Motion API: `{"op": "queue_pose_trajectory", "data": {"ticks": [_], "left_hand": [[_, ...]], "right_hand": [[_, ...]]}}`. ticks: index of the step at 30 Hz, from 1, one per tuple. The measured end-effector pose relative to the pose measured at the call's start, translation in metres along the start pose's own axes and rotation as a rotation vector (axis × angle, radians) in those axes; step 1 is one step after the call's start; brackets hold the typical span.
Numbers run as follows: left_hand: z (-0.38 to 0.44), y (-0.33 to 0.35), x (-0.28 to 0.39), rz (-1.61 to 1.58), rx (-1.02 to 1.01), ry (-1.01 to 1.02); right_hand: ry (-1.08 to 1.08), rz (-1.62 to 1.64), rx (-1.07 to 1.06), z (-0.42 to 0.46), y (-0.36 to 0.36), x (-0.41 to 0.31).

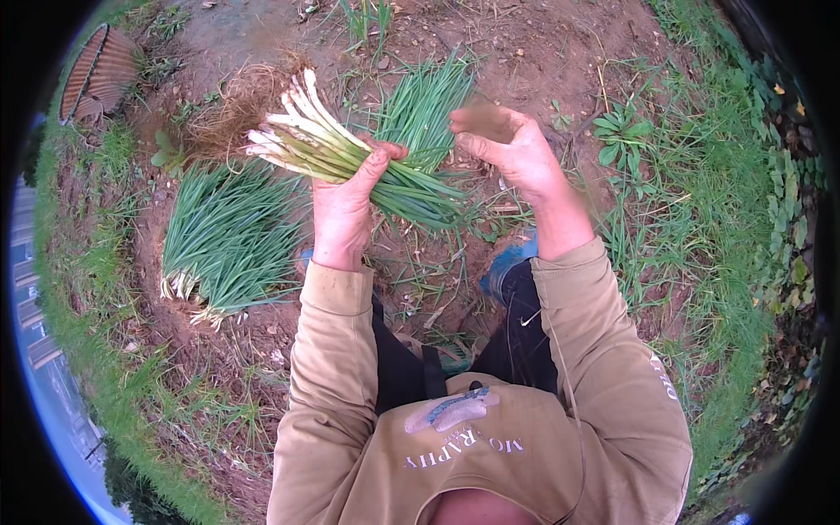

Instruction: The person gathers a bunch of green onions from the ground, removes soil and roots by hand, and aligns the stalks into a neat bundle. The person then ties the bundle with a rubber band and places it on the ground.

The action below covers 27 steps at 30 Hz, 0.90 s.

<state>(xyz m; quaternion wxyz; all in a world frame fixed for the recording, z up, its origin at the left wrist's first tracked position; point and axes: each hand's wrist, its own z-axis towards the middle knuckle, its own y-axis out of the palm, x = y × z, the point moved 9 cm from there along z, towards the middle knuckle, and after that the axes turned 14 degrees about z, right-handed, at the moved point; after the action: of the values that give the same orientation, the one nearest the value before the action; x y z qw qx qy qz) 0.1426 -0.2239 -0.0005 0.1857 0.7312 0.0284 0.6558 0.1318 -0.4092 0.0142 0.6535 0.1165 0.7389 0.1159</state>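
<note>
A bunch of green onions (328, 147) is gripped in my left hand (351, 203), thumb across the stalks. Its white bulbs and tangled brown roots point to the upper left, its green leaves to the lower right. To the right of the bunch, my right hand (512, 147) is raised with its thumb and fingers apart, nothing seen between them. Beyond the two hands lies a small heap of green onion leaves (426, 105), partly hidden by the held bunch. A bigger heap of green onions (230, 230) rests on the soil at the left, its white ends toward me.
A woven basket (102, 75) lies at the upper left edge. Weeds (622, 134) and grass (695, 236) grow on the right side. A blue boot (505, 262) shows below my right forearm. Bare brown soil (525, 39) stretches beyond the hands.
</note>
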Motion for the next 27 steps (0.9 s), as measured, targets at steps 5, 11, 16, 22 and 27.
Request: {"op": "queue_pose_trajectory", "data": {"ticks": [5,11,16,22,27], "left_hand": [[-0.005,0.019,-0.019,0.029,-0.05,-0.041],[-0.008,0.035,-0.019,0.007,-0.111,-0.04],[-0.009,0.032,-0.026,-0.035,-0.129,-0.098],[-0.006,0.023,-0.024,0.094,-0.12,-0.088],[-0.002,0.001,-0.018,0.07,-0.051,-0.085]], "right_hand": [[-0.173,-0.144,-0.087,-0.002,0.043,-0.01],[-0.209,-0.253,-0.021,-0.001,0.044,-0.002],[-0.203,-0.097,-0.058,0.0,0.044,-0.004],[-0.214,-0.101,0.067,-0.001,0.034,-0.012],[-0.289,-0.305,0.253,0.008,-0.011,-0.026]]}}
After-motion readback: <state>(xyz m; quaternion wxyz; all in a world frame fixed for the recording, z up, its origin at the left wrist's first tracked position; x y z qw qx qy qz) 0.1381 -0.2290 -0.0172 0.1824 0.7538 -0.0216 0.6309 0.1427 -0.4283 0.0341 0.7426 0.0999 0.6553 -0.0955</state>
